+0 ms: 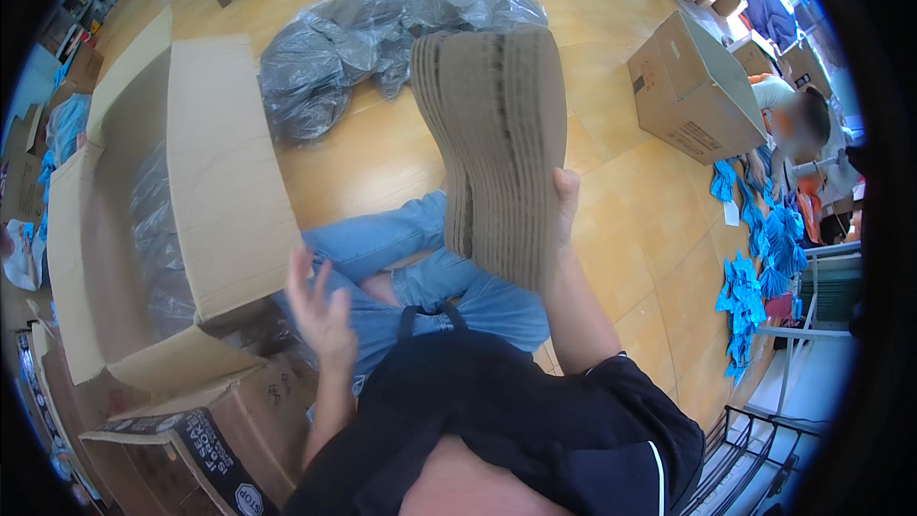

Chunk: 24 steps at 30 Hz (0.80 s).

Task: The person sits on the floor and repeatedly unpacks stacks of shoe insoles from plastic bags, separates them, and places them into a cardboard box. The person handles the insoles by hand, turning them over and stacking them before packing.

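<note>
My right hand (564,205) grips a thick stack of brown insole-shaped cardboard pieces (497,143) by its lower end, held upright in front of me above my legs in blue jeans (420,268). Only the thumb and the hand's edge show behind the stack. My left hand (320,311) is raised and empty, fingers spread, next to the flap of a large open cardboard box (205,182) on my left. The box is lined with clear plastic.
A heap of grey plastic bags (373,33) lies on the wooden floor ahead. A closed carton (693,86) stands at the right, with another person (798,134) beyond it beside several blue pieces (759,268). More cartons (181,440) sit at my lower left.
</note>
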Tool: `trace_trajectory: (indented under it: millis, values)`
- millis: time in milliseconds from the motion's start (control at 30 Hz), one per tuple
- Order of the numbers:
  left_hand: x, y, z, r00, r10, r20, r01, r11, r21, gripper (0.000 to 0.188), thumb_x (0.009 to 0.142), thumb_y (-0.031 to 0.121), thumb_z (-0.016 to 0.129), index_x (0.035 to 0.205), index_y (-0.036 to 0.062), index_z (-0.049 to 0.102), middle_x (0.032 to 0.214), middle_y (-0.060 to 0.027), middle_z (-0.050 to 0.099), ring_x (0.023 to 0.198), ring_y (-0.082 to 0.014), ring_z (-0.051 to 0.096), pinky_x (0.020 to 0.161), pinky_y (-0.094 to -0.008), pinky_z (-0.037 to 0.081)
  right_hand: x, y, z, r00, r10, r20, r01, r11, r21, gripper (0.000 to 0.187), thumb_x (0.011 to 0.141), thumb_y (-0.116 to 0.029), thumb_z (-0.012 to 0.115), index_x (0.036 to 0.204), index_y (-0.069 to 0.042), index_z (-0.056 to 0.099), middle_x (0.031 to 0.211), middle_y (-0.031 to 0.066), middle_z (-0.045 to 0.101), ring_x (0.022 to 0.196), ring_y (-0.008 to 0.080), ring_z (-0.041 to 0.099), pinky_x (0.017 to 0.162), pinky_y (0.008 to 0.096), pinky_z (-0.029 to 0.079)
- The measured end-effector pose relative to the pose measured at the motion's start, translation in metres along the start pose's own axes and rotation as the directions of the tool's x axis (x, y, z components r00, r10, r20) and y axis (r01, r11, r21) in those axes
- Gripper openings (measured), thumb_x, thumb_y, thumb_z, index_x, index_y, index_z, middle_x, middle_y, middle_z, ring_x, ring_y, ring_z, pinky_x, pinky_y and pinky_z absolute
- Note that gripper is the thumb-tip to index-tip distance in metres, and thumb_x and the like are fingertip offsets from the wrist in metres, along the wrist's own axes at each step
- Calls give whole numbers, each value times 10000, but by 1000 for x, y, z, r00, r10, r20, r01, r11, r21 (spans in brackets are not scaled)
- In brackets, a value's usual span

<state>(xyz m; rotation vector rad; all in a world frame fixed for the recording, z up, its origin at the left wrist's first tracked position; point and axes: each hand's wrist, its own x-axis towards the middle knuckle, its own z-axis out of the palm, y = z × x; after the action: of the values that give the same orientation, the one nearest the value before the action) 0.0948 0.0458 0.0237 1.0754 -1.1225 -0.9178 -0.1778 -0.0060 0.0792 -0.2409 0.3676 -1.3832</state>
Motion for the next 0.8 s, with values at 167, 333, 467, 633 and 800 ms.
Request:
trace_trajectory:
  millis: [167,333,467,633,800]
  values:
    - [72,40,114,943,-13,334,149,911,-385,976,826,702,558,1493,52,263,1506,-178,331,1418,-280,269,1147,-477,251,9,14,36,990,-120,70,131,656,-743,893,773,-461,678,1462,-12,329,1319,221,502,1212,293,522,1013,405,433]
    - [97,55,143,820,-243,519,572,407,-713,809,818,554,659,1360,-2,429,1286,-121,562,1176,-304,550,1064,-413,367,4,21,72,897,-349,273,264,-72,-962,960,873,-492,632,1513,36,148,1481,216,307,1385,335,309,1146,419,228]
    - [112,51,142,830,-248,500,551,218,-805,844,796,556,676,1371,-5,416,1296,-134,549,1180,-314,542,1062,-421,367,3,-10,80,925,-229,303,380,538,-753,682,1043,-461,284,1517,19,183,1483,188,349,1301,251,405,1057,367,325]
    - [113,25,129,826,-220,519,560,220,-798,888,768,558,697,1384,-8,399,1308,-150,533,1185,-327,531,1059,-432,366,9,-2,69,913,-275,301,401,473,-785,734,1017,-557,196,1445,19,349,1412,169,459,1179,232,494,949,377,399]
    - [100,9,102,788,-190,585,609,380,-696,934,741,561,718,1398,-11,382,1320,-166,516,1191,-341,521,1056,-442,366,6,5,67,886,-365,286,440,468,-766,719,1019,-549,175,1423,6,387,1432,157,444,1193,234,487,966,385,396]
